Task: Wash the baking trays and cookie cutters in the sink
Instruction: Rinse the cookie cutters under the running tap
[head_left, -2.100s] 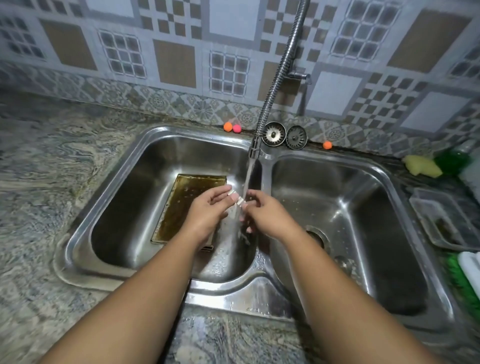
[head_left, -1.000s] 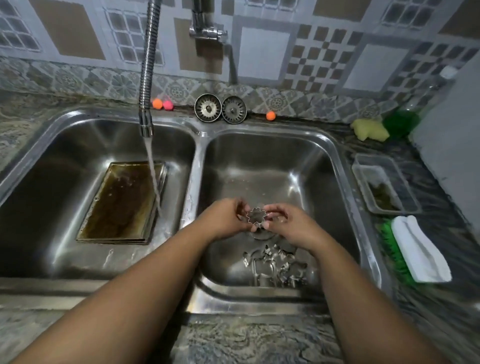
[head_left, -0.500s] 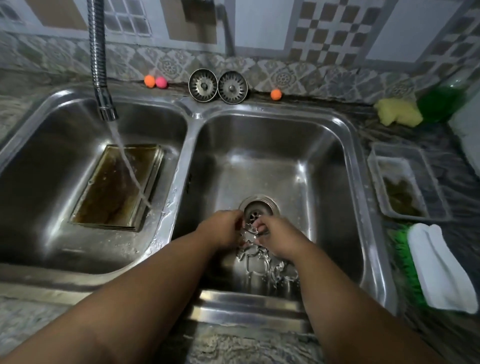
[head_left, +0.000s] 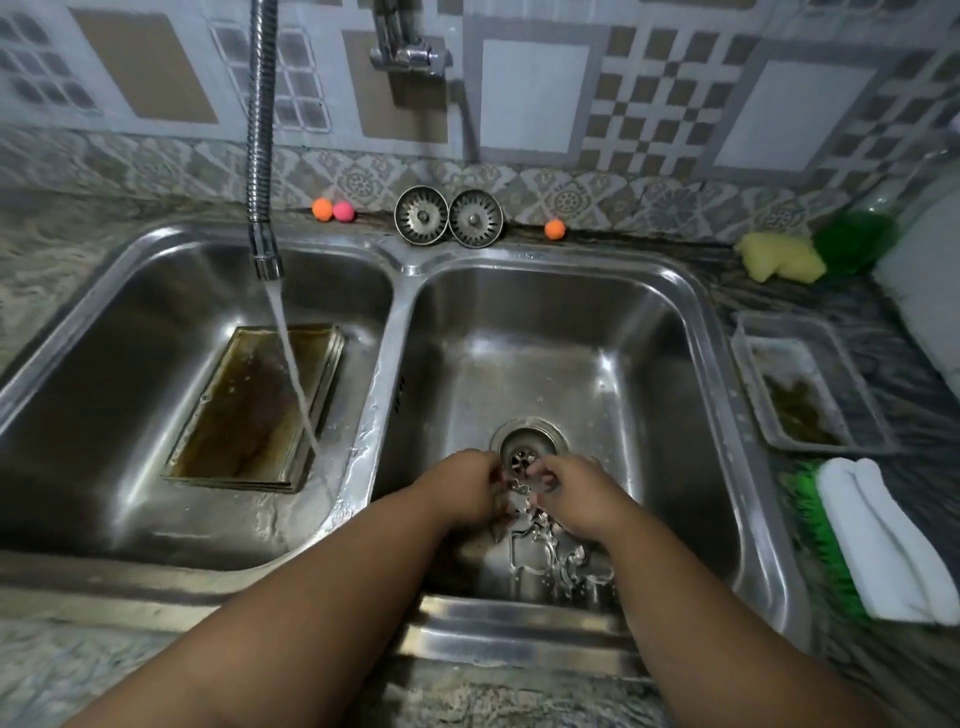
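Note:
In the right sink basin (head_left: 576, 317), my left hand (head_left: 460, 491) and my right hand (head_left: 579, 501) meet low, just in front of the drain (head_left: 525, 448). Between their fingertips they pinch a small flower-shaped metal cookie cutter (head_left: 519, 487). A pile of several other metal cookie cutters (head_left: 543, 558) lies on the basin floor right beneath my hands and wrists. A greasy brown baking tray (head_left: 249, 415) lies flat in the left basin (head_left: 119, 332). Water from the flexible faucet (head_left: 262, 156) runs down onto the tray's right edge.
Two drain strainers (head_left: 448, 215) and small orange and pink balls (head_left: 332, 210) sit on the back ledge. On the right counter are a yellow sponge (head_left: 779, 257), a dirty clear plastic container (head_left: 810, 384), a green brush (head_left: 818, 525) and a folded white cloth (head_left: 883, 545).
My hands left the running water over the left basin, carried the flower-shaped cutter across to the right basin and lowered it to the pile near the drain.

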